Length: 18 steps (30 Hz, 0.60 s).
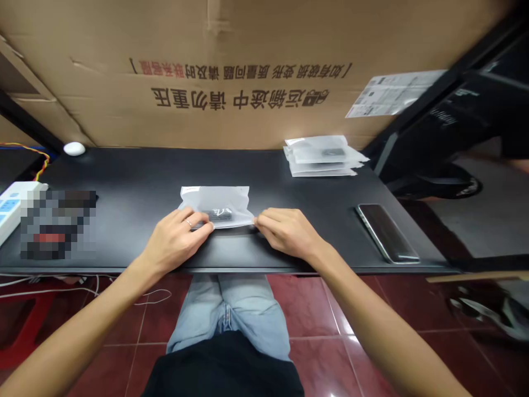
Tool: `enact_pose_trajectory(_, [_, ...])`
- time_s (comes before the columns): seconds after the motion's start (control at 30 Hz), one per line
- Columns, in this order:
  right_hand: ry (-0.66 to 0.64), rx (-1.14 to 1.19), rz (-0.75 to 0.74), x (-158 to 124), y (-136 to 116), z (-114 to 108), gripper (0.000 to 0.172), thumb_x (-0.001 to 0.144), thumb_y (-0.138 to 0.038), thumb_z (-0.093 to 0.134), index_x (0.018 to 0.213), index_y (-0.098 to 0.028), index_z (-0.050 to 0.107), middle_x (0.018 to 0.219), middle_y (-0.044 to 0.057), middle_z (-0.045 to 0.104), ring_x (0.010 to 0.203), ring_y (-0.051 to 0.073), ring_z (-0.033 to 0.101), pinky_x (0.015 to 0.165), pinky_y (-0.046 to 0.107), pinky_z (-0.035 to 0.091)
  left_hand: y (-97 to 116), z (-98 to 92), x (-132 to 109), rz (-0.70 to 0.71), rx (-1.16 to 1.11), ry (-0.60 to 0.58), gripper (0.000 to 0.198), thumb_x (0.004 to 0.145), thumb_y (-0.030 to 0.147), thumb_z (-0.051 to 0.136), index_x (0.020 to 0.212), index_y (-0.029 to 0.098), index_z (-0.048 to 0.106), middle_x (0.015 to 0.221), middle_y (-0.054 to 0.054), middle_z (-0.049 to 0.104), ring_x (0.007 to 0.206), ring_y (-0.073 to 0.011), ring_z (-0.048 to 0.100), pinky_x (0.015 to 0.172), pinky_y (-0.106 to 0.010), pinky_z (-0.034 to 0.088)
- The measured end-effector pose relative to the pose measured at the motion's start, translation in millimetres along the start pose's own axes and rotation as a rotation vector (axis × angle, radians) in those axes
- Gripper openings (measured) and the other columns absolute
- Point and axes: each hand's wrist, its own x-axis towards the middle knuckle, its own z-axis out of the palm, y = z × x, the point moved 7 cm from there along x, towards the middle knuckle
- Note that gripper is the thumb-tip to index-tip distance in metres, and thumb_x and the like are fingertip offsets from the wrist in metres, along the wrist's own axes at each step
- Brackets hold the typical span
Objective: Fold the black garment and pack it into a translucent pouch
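Observation:
A frosted plastic bag point(215, 197) lies on the black table in front of me, with a dark patch showing near its lower edge. My left hand point(178, 236) grips the bag's near edge at the left, thumb and fingers pinched together; a ring is on one finger. At the bag's right corner, my right hand point(289, 230) pinches the edge between thumb and curled fingers. Farther back on the right rests a stack of similar frosted bags point(318, 151), apart from both hands.
A phone point(387, 232) lies at the table's right. On the left are a white power strip point(16, 204), a blurred-out item point(58, 223) and a small white rounded object point(74, 148). A large cardboard box point(248, 127) walls off the back. Another person's dark clothing shows at far right.

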Motion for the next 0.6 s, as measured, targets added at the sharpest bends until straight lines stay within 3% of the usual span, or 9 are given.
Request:
enact_pose_trajectory(0.2, [-0.054, -0.054, 0.019, -4.1, 5.9, 1.7, 0.032, 0.114, -0.016, 0.050, 0.087, -0.022, 0.066, 0.079, 0.001, 0.066, 0.072, 0.017, 0.055, 0.065, 0.032, 0.031, -11.7, -3.7, -15.4, 0.054, 0.083, -0.004, 0.011, 0.102, 0.014, 0.073, 0.100, 0.024, 0.075, 0.113, -0.001, 0.083, 0.086, -0.0205, 0.064, 0.070, -0.038, 0.048])
enact_pose_trajectory(0.43, [-0.048, -0.082, 0.059, -22.1, 28.7, -5.4, 0.033, 0.116, -0.021, 0.050, 0.085, -0.023, 0.062, 0.079, 0.001, 0.065, 0.072, 0.018, 0.056, 0.066, 0.033, 0.035, -38.6, -5.4, -36.0, -0.026, 0.080, -0.062, 0.010, 0.106, 0.019, 0.070, 0.102, 0.026, 0.075, 0.115, -0.002, 0.084, 0.088, -0.0219, 0.069, 0.071, -0.038, 0.049])
enact_pose_trajectory(0.6, [-0.048, -0.060, 0.087, -29.6, 36.6, -3.4, 0.031, 0.117, -0.024, 0.051, 0.088, -0.023, 0.063, 0.082, 0.003, 0.069, 0.077, 0.020, 0.063, 0.068, 0.033, 0.039, -34.1, 1.1, -27.8, -0.088, -0.070, -0.151, 0.011, 0.107, 0.034, 0.070, 0.104, 0.024, 0.075, 0.116, -0.008, 0.081, 0.097, -0.0251, 0.071, 0.078, -0.040, 0.055])
